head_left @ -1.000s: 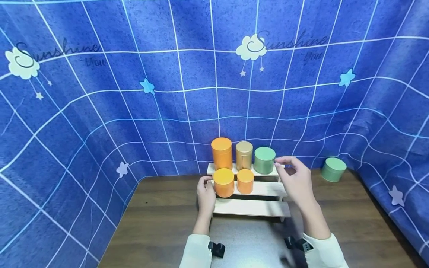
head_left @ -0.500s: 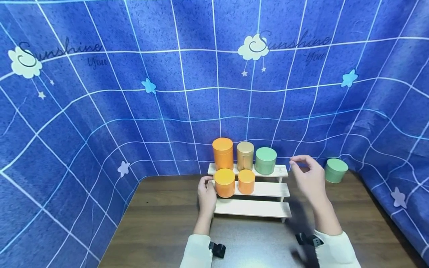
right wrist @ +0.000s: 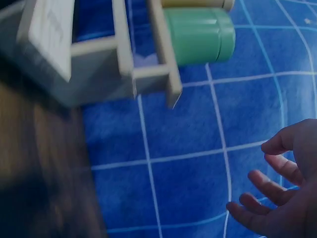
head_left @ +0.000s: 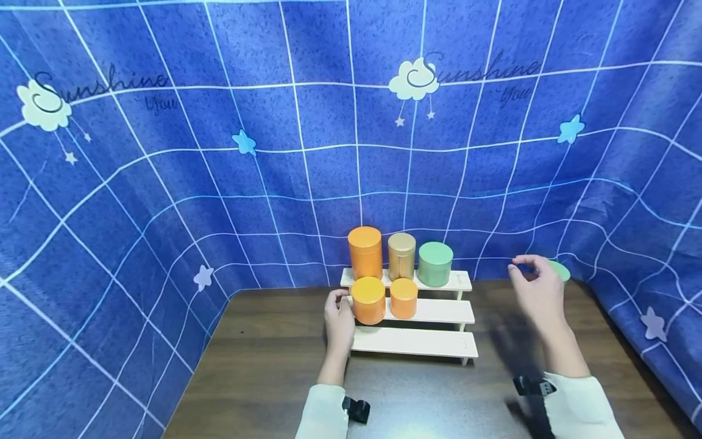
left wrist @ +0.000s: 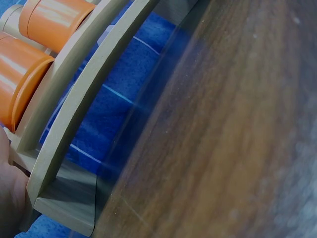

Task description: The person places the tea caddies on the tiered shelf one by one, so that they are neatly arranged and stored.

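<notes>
My left hand (head_left: 339, 320) grips the left end of a three-tier wooden shelf rack (head_left: 414, 340); in the left wrist view the hand (left wrist: 11, 191) is at the rack's end, fingers mostly hidden. On the top tier stand a tall orange tin (head_left: 365, 255), a slim gold tin (head_left: 401, 256) and a green tin (head_left: 436, 265). The middle tier bears a wide orange tin (head_left: 368, 302) and a smaller orange tin (head_left: 403, 299). Right of the rack, my right hand (head_left: 540, 292) holds nothing, its fingers loosely bent. It partly hides another green tin (head_left: 560, 270) at the back right.
The rack stands on a brown wooden table (head_left: 263, 353) near its back edge. A blue gridded curtain (head_left: 307, 183) with clouds and stars hangs behind and along the sides. Black straps circle both wrists.
My right hand has moved right, away from the green tin on the top tier, and now covers much of the other green tin. The left hand and the tins have stayed in place.
</notes>
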The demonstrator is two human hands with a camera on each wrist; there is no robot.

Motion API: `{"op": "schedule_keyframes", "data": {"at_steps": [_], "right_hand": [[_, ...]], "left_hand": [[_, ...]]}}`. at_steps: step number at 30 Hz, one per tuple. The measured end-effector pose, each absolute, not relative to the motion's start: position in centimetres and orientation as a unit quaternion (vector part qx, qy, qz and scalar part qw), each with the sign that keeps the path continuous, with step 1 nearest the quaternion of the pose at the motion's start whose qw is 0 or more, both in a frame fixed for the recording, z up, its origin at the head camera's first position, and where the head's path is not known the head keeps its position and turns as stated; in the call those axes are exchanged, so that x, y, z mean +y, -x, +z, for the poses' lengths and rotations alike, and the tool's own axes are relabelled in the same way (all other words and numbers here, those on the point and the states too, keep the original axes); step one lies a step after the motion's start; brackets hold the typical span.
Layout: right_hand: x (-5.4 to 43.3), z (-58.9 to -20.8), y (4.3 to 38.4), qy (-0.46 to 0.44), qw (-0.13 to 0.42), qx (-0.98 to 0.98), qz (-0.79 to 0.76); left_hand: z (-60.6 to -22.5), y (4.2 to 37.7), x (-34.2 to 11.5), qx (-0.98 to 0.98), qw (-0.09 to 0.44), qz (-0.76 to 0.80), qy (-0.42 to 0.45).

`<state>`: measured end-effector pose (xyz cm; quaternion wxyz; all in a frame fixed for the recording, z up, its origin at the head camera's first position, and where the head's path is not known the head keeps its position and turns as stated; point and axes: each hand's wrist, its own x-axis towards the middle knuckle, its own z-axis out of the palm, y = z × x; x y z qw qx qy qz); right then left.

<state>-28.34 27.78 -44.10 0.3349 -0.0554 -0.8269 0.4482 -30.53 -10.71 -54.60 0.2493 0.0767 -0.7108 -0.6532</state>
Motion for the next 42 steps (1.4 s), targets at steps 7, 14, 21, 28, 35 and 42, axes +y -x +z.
{"op": "schedule_keyframes", "data": {"at_steps": [7,14,21,28,35,42], "right_hand": [[31.0,-46.0,29.8,0.047,0.287,-0.876,0.384],[33.2,-48.1,30.6,0.133,0.203,-0.889,0.389],[34.3,-49.2,31.4,0.167,0.059,-0.915,0.363],[35.0,-50.5,32.4,0.181,0.085,-0.893,0.404],[35.9,-51.6,33.6,0.192,0.133,-0.858,0.457],[36.3,-52.8,34.1,0.204,0.189,-0.837,0.470]], "left_hand": [[-54.6,30.4,-10.9,-0.718,0.249,-0.645,-0.084],[-54.6,30.3,-10.9,-0.719,0.248,-0.644,-0.082],[-54.7,30.4,-10.9,-0.717,0.253,-0.645,-0.077],[-54.4,30.3,-10.8,-0.718,0.245,-0.647,-0.077],[-54.2,30.3,-10.9,-0.723,0.241,-0.642,-0.086],[-54.3,30.2,-10.9,-0.726,0.242,-0.638,-0.085]]}}
